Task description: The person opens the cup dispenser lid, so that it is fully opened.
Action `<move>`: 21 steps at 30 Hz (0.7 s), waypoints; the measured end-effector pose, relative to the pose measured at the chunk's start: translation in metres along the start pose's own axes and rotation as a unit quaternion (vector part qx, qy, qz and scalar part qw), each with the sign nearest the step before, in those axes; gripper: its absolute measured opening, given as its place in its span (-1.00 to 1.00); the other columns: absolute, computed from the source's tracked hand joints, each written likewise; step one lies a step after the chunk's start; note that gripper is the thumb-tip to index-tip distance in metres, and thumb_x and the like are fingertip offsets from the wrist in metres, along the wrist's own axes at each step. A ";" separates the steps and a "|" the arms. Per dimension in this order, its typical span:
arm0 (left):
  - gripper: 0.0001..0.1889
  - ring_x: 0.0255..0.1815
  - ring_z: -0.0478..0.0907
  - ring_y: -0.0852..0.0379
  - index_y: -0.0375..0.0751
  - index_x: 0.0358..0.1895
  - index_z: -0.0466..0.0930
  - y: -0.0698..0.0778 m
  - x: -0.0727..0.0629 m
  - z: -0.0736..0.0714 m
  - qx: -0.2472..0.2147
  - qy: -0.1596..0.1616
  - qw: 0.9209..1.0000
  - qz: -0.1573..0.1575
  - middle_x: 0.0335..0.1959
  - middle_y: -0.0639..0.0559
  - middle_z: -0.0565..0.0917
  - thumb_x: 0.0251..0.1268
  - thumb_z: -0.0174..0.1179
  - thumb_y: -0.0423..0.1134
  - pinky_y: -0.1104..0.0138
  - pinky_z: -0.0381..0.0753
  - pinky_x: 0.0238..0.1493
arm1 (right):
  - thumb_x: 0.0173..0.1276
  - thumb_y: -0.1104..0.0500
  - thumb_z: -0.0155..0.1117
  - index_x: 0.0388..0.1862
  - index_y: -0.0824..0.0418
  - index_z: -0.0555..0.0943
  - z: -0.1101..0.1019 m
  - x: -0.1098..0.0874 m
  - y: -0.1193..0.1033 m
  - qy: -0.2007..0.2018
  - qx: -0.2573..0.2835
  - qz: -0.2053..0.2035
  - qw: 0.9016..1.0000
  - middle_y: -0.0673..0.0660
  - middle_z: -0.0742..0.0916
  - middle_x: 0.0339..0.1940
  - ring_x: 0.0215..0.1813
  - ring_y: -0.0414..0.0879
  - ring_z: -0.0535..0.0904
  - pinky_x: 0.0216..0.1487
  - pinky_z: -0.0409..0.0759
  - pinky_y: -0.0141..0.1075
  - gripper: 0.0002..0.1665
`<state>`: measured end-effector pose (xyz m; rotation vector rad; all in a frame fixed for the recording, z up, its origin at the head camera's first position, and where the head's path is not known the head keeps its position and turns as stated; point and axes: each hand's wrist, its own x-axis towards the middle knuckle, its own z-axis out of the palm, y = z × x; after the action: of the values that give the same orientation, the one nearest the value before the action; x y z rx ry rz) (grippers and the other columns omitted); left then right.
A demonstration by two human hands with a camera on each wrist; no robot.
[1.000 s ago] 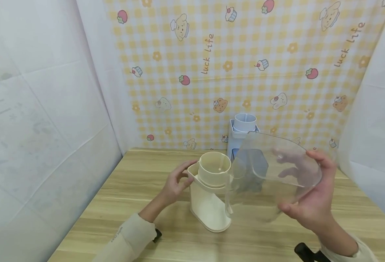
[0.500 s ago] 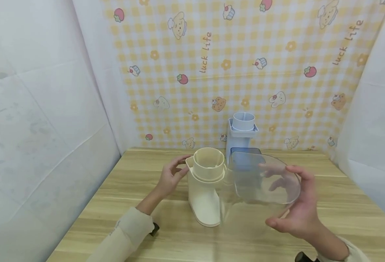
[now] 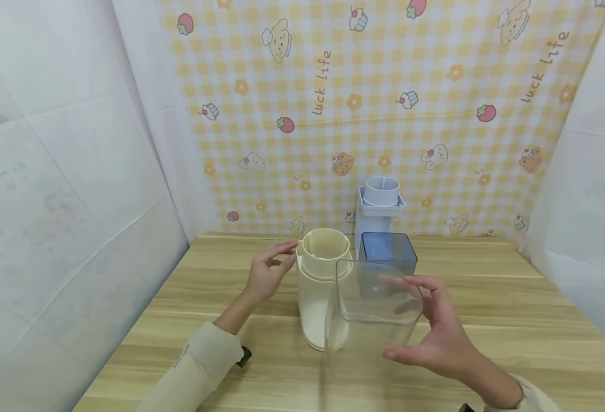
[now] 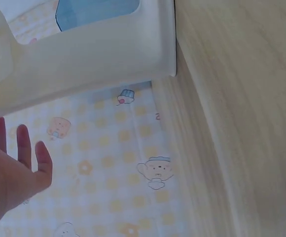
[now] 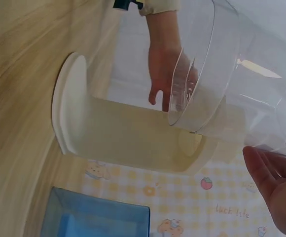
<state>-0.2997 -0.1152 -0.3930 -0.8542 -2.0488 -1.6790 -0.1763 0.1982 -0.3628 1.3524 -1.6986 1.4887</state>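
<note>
My left hand (image 3: 267, 273) is at the upper left edge of a cream plastic stand (image 3: 314, 306), fingers fairly straight, fingertips touching or just beside it. The stand is upright, with a round collar (image 3: 326, 252) on top and a rounded base on the table. In my right hand (image 3: 438, 337) is a clear plastic container (image 3: 366, 343), held between thumb and fingers by its wide end. It hangs above the table in front of the stand. In the right wrist view the container (image 5: 232, 74) overlaps the stand's upper part; contact cannot be told.
Behind stands a similar pale blue stand (image 3: 377, 220) with a round collar. A see-through blue bin (image 3: 389, 252) is in front of it. The wooden table (image 3: 220, 254) ends at a checked cloth (image 3: 364, 126), with white cloth (image 3: 76, 171) at the sides.
The right hand has brought the clear container left and down, toward the cream stand. The left hand's fingers have straightened at the stand's edge. The stand appears slightly turned.
</note>
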 end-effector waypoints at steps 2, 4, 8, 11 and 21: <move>-0.66 0.10 0.50 -0.10 -0.39 0.19 0.56 0.004 0.000 0.002 0.025 -0.001 1.000 -0.006 0.22 -0.24 0.55 0.38 0.15 -0.45 0.19 0.50 -0.04 | -0.17 0.26 0.73 0.23 0.64 0.14 0.000 -0.005 0.003 -0.005 -0.024 0.028 0.999 0.28 0.56 0.34 0.27 -0.11 0.52 -0.02 0.55 -0.42 0.17; -0.60 0.12 0.47 -0.14 -0.35 0.26 0.51 0.008 -0.002 0.005 0.049 -0.005 0.999 -0.011 0.26 -0.19 0.52 0.39 0.15 -0.37 0.11 0.44 -0.03 | -0.22 0.26 0.75 0.22 0.63 0.18 0.001 -0.009 0.005 -0.009 -0.054 0.053 0.997 0.25 0.57 0.33 0.26 -0.15 0.54 -0.05 0.57 -0.44 0.16; -0.37 0.20 0.42 -0.15 -0.33 0.41 0.35 0.016 -0.007 0.012 0.073 -0.020 0.997 -0.020 0.37 -0.15 0.41 0.34 0.16 -0.08 -0.14 0.38 0.03 | -0.27 0.26 0.77 0.23 0.48 0.26 0.004 -0.013 0.008 -0.025 -0.110 0.110 0.987 0.23 0.58 0.31 0.23 -0.19 0.56 -0.11 0.63 -0.41 0.13; -0.09 0.25 0.36 -0.12 -0.32 0.49 0.22 0.020 -0.009 0.018 0.097 -0.035 0.995 -0.019 0.41 -0.15 0.31 0.25 0.18 0.26 -0.28 0.31 0.17 | -0.27 0.19 0.78 0.22 0.33 0.32 0.008 -0.016 0.009 -0.036 -0.145 0.160 0.976 0.21 0.62 0.26 0.16 -0.21 0.59 -0.13 0.67 -0.34 0.10; 0.22 0.31 0.36 -0.10 -0.23 0.56 0.07 0.027 -0.011 0.029 0.166 -0.023 0.984 -0.051 0.43 -0.11 0.27 -0.04 0.24 0.53 -0.21 0.35 0.25 | -0.17 0.05 0.74 0.18 0.28 0.35 0.020 -0.024 0.019 -0.080 -0.116 0.195 0.971 0.31 0.61 0.25 0.15 -0.16 0.60 -0.17 0.71 -0.24 0.00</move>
<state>-0.2712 -0.0864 -0.3858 -0.6905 -2.3513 -1.3177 -0.1799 0.1861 -0.3976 1.0810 -2.2656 1.3486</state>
